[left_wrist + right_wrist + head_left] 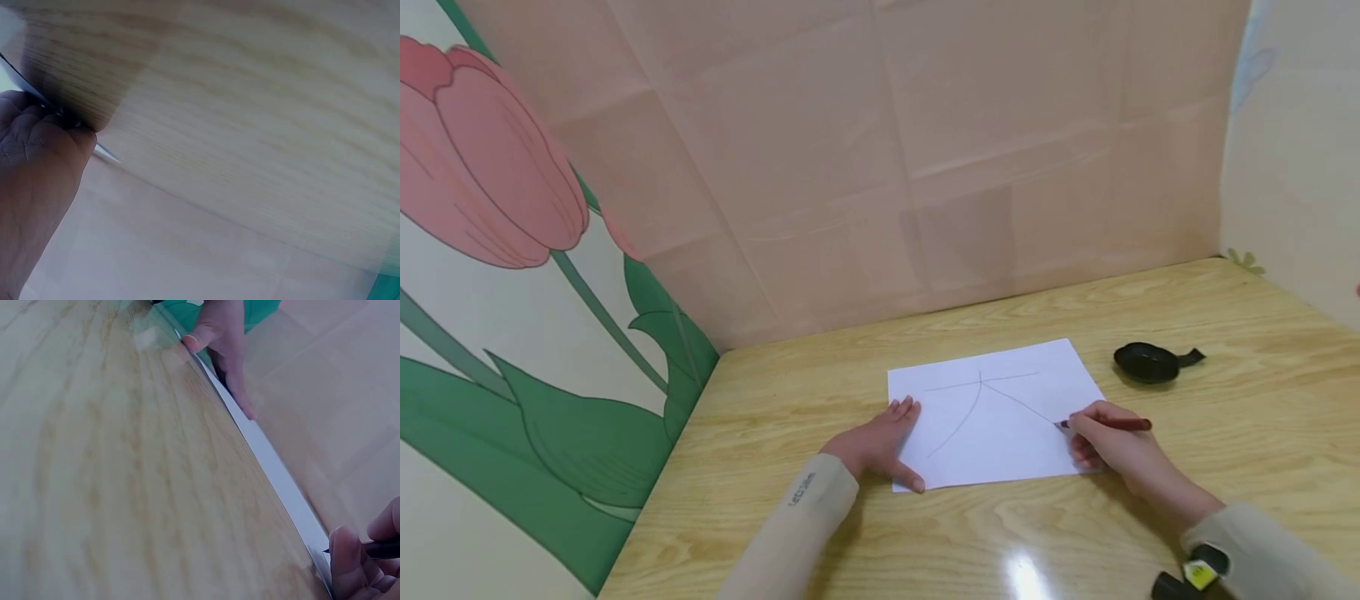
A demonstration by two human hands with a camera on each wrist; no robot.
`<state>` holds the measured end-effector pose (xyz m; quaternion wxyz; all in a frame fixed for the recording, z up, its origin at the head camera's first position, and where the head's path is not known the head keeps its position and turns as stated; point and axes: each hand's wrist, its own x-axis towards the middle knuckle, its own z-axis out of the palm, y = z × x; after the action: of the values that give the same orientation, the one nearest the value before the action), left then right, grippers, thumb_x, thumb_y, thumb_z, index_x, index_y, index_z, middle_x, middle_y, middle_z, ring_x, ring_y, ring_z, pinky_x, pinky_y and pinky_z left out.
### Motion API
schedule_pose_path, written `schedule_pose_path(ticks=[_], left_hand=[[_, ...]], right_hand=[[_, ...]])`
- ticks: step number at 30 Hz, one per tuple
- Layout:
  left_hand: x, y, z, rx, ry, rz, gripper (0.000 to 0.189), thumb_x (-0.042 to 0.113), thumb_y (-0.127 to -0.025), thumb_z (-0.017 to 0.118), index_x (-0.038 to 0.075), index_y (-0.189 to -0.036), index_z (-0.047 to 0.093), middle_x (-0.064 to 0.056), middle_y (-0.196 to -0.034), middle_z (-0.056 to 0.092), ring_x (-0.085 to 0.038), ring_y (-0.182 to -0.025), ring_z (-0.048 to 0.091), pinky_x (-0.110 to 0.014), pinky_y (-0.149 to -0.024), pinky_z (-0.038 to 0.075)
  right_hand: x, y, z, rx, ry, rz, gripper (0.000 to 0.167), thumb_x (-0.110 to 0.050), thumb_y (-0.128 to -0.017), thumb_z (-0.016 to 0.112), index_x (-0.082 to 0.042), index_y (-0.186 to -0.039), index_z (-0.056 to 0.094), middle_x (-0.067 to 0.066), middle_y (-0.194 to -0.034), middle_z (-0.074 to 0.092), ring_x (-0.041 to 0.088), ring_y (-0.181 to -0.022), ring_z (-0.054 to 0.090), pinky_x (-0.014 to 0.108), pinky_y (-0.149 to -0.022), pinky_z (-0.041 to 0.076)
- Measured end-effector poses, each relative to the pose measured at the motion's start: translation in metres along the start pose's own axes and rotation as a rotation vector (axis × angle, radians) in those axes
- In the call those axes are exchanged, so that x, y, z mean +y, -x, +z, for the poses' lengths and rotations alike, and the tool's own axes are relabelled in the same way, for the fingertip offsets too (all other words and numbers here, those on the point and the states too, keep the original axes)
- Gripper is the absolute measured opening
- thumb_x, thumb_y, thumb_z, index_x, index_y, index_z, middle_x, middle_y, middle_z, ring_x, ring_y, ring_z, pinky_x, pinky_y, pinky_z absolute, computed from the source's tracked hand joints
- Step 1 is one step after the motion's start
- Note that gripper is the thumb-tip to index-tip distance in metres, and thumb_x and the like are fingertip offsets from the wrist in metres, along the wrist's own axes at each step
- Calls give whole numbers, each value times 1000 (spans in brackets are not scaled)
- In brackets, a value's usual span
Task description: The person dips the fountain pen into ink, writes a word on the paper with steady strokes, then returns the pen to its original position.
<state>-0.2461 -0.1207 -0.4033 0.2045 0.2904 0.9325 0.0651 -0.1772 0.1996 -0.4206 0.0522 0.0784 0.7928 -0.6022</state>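
Note:
A white sheet of paper [1000,442] lies on the table, with thin lines drawn on it: a long near-level line, a short upright stroke, a curve and a slanting line. My left hand [880,442] rests on the paper's left edge with thumb and fingers spread. In my right hand [1112,442] I pinch a dark reddish pen [1127,424], its tip touching the paper at the slanting line's lower end. The right wrist view shows the pen [381,548] between thumb and fingers. In the left wrist view my left hand [37,150] is seen from the palm side, fingers partly hidden.
A small black round object with a short tail [1147,362] sits on the wooden table [790,400], right of and behind the paper. A pink cloth [820,167] hangs behind the table. On the left stands a tulip-printed wall [497,158]. A black device [1176,587] is by my right sleeve.

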Motion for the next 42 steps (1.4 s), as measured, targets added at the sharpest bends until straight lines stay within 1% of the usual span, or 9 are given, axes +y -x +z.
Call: schedule_pose_path(ticks=[9, 16, 24, 34, 42], left_hand=[[2, 1, 0, -1, 8, -4, 119, 58, -65, 73, 10, -150, 6, -6, -156, -2, -20, -143, -1, -36, -116, 10], [0, 1, 1, 5, -11, -5, 119, 60, -65, 72, 10, -150, 5, -6, -156, -3, -20, -143, -2, -35, -116, 9], [1, 1, 2, -12, 1, -43, 119, 62, -64, 71, 13, -150, 4, -3, -156, -4, -18, -143, -3, -34, -116, 9], [1, 0, 1, -3, 6, -28, 119, 60, -64, 72, 11, -150, 5, -5, -157, -2, -19, -143, -2, -36, -116, 10], [0, -1, 2, -5, 3, -26, 119, 61, -64, 72, 12, -150, 5, -5, -157, -3, -19, -143, -2, -36, -116, 10]], right_hand=[[3, 3, -3, 2, -8, 19, 21, -16, -92, 47, 4, -94, 52, 2, -69, 58, 12, -57, 56, 25, -52, 52], [3, 4, -5, -2, -39, 2, 19, -13, -90, 47, 5, -96, 51, 2, -68, 58, 10, -57, 57, 25, -53, 53], [5, 5, -6, -9, -46, 11, 21, -13, -91, 46, 6, -98, 50, 3, -70, 58, 10, -59, 58, 24, -54, 54], [6, 6, -7, 3, -79, -10, 20, -12, -91, 46, 7, -96, 50, 3, -70, 58, 10, -60, 59, 25, -55, 54], [6, 8, -9, 8, -79, 12, 20, -12, -92, 46, 7, -97, 49, 2, -69, 58, 10, -59, 59, 24, -54, 54]])
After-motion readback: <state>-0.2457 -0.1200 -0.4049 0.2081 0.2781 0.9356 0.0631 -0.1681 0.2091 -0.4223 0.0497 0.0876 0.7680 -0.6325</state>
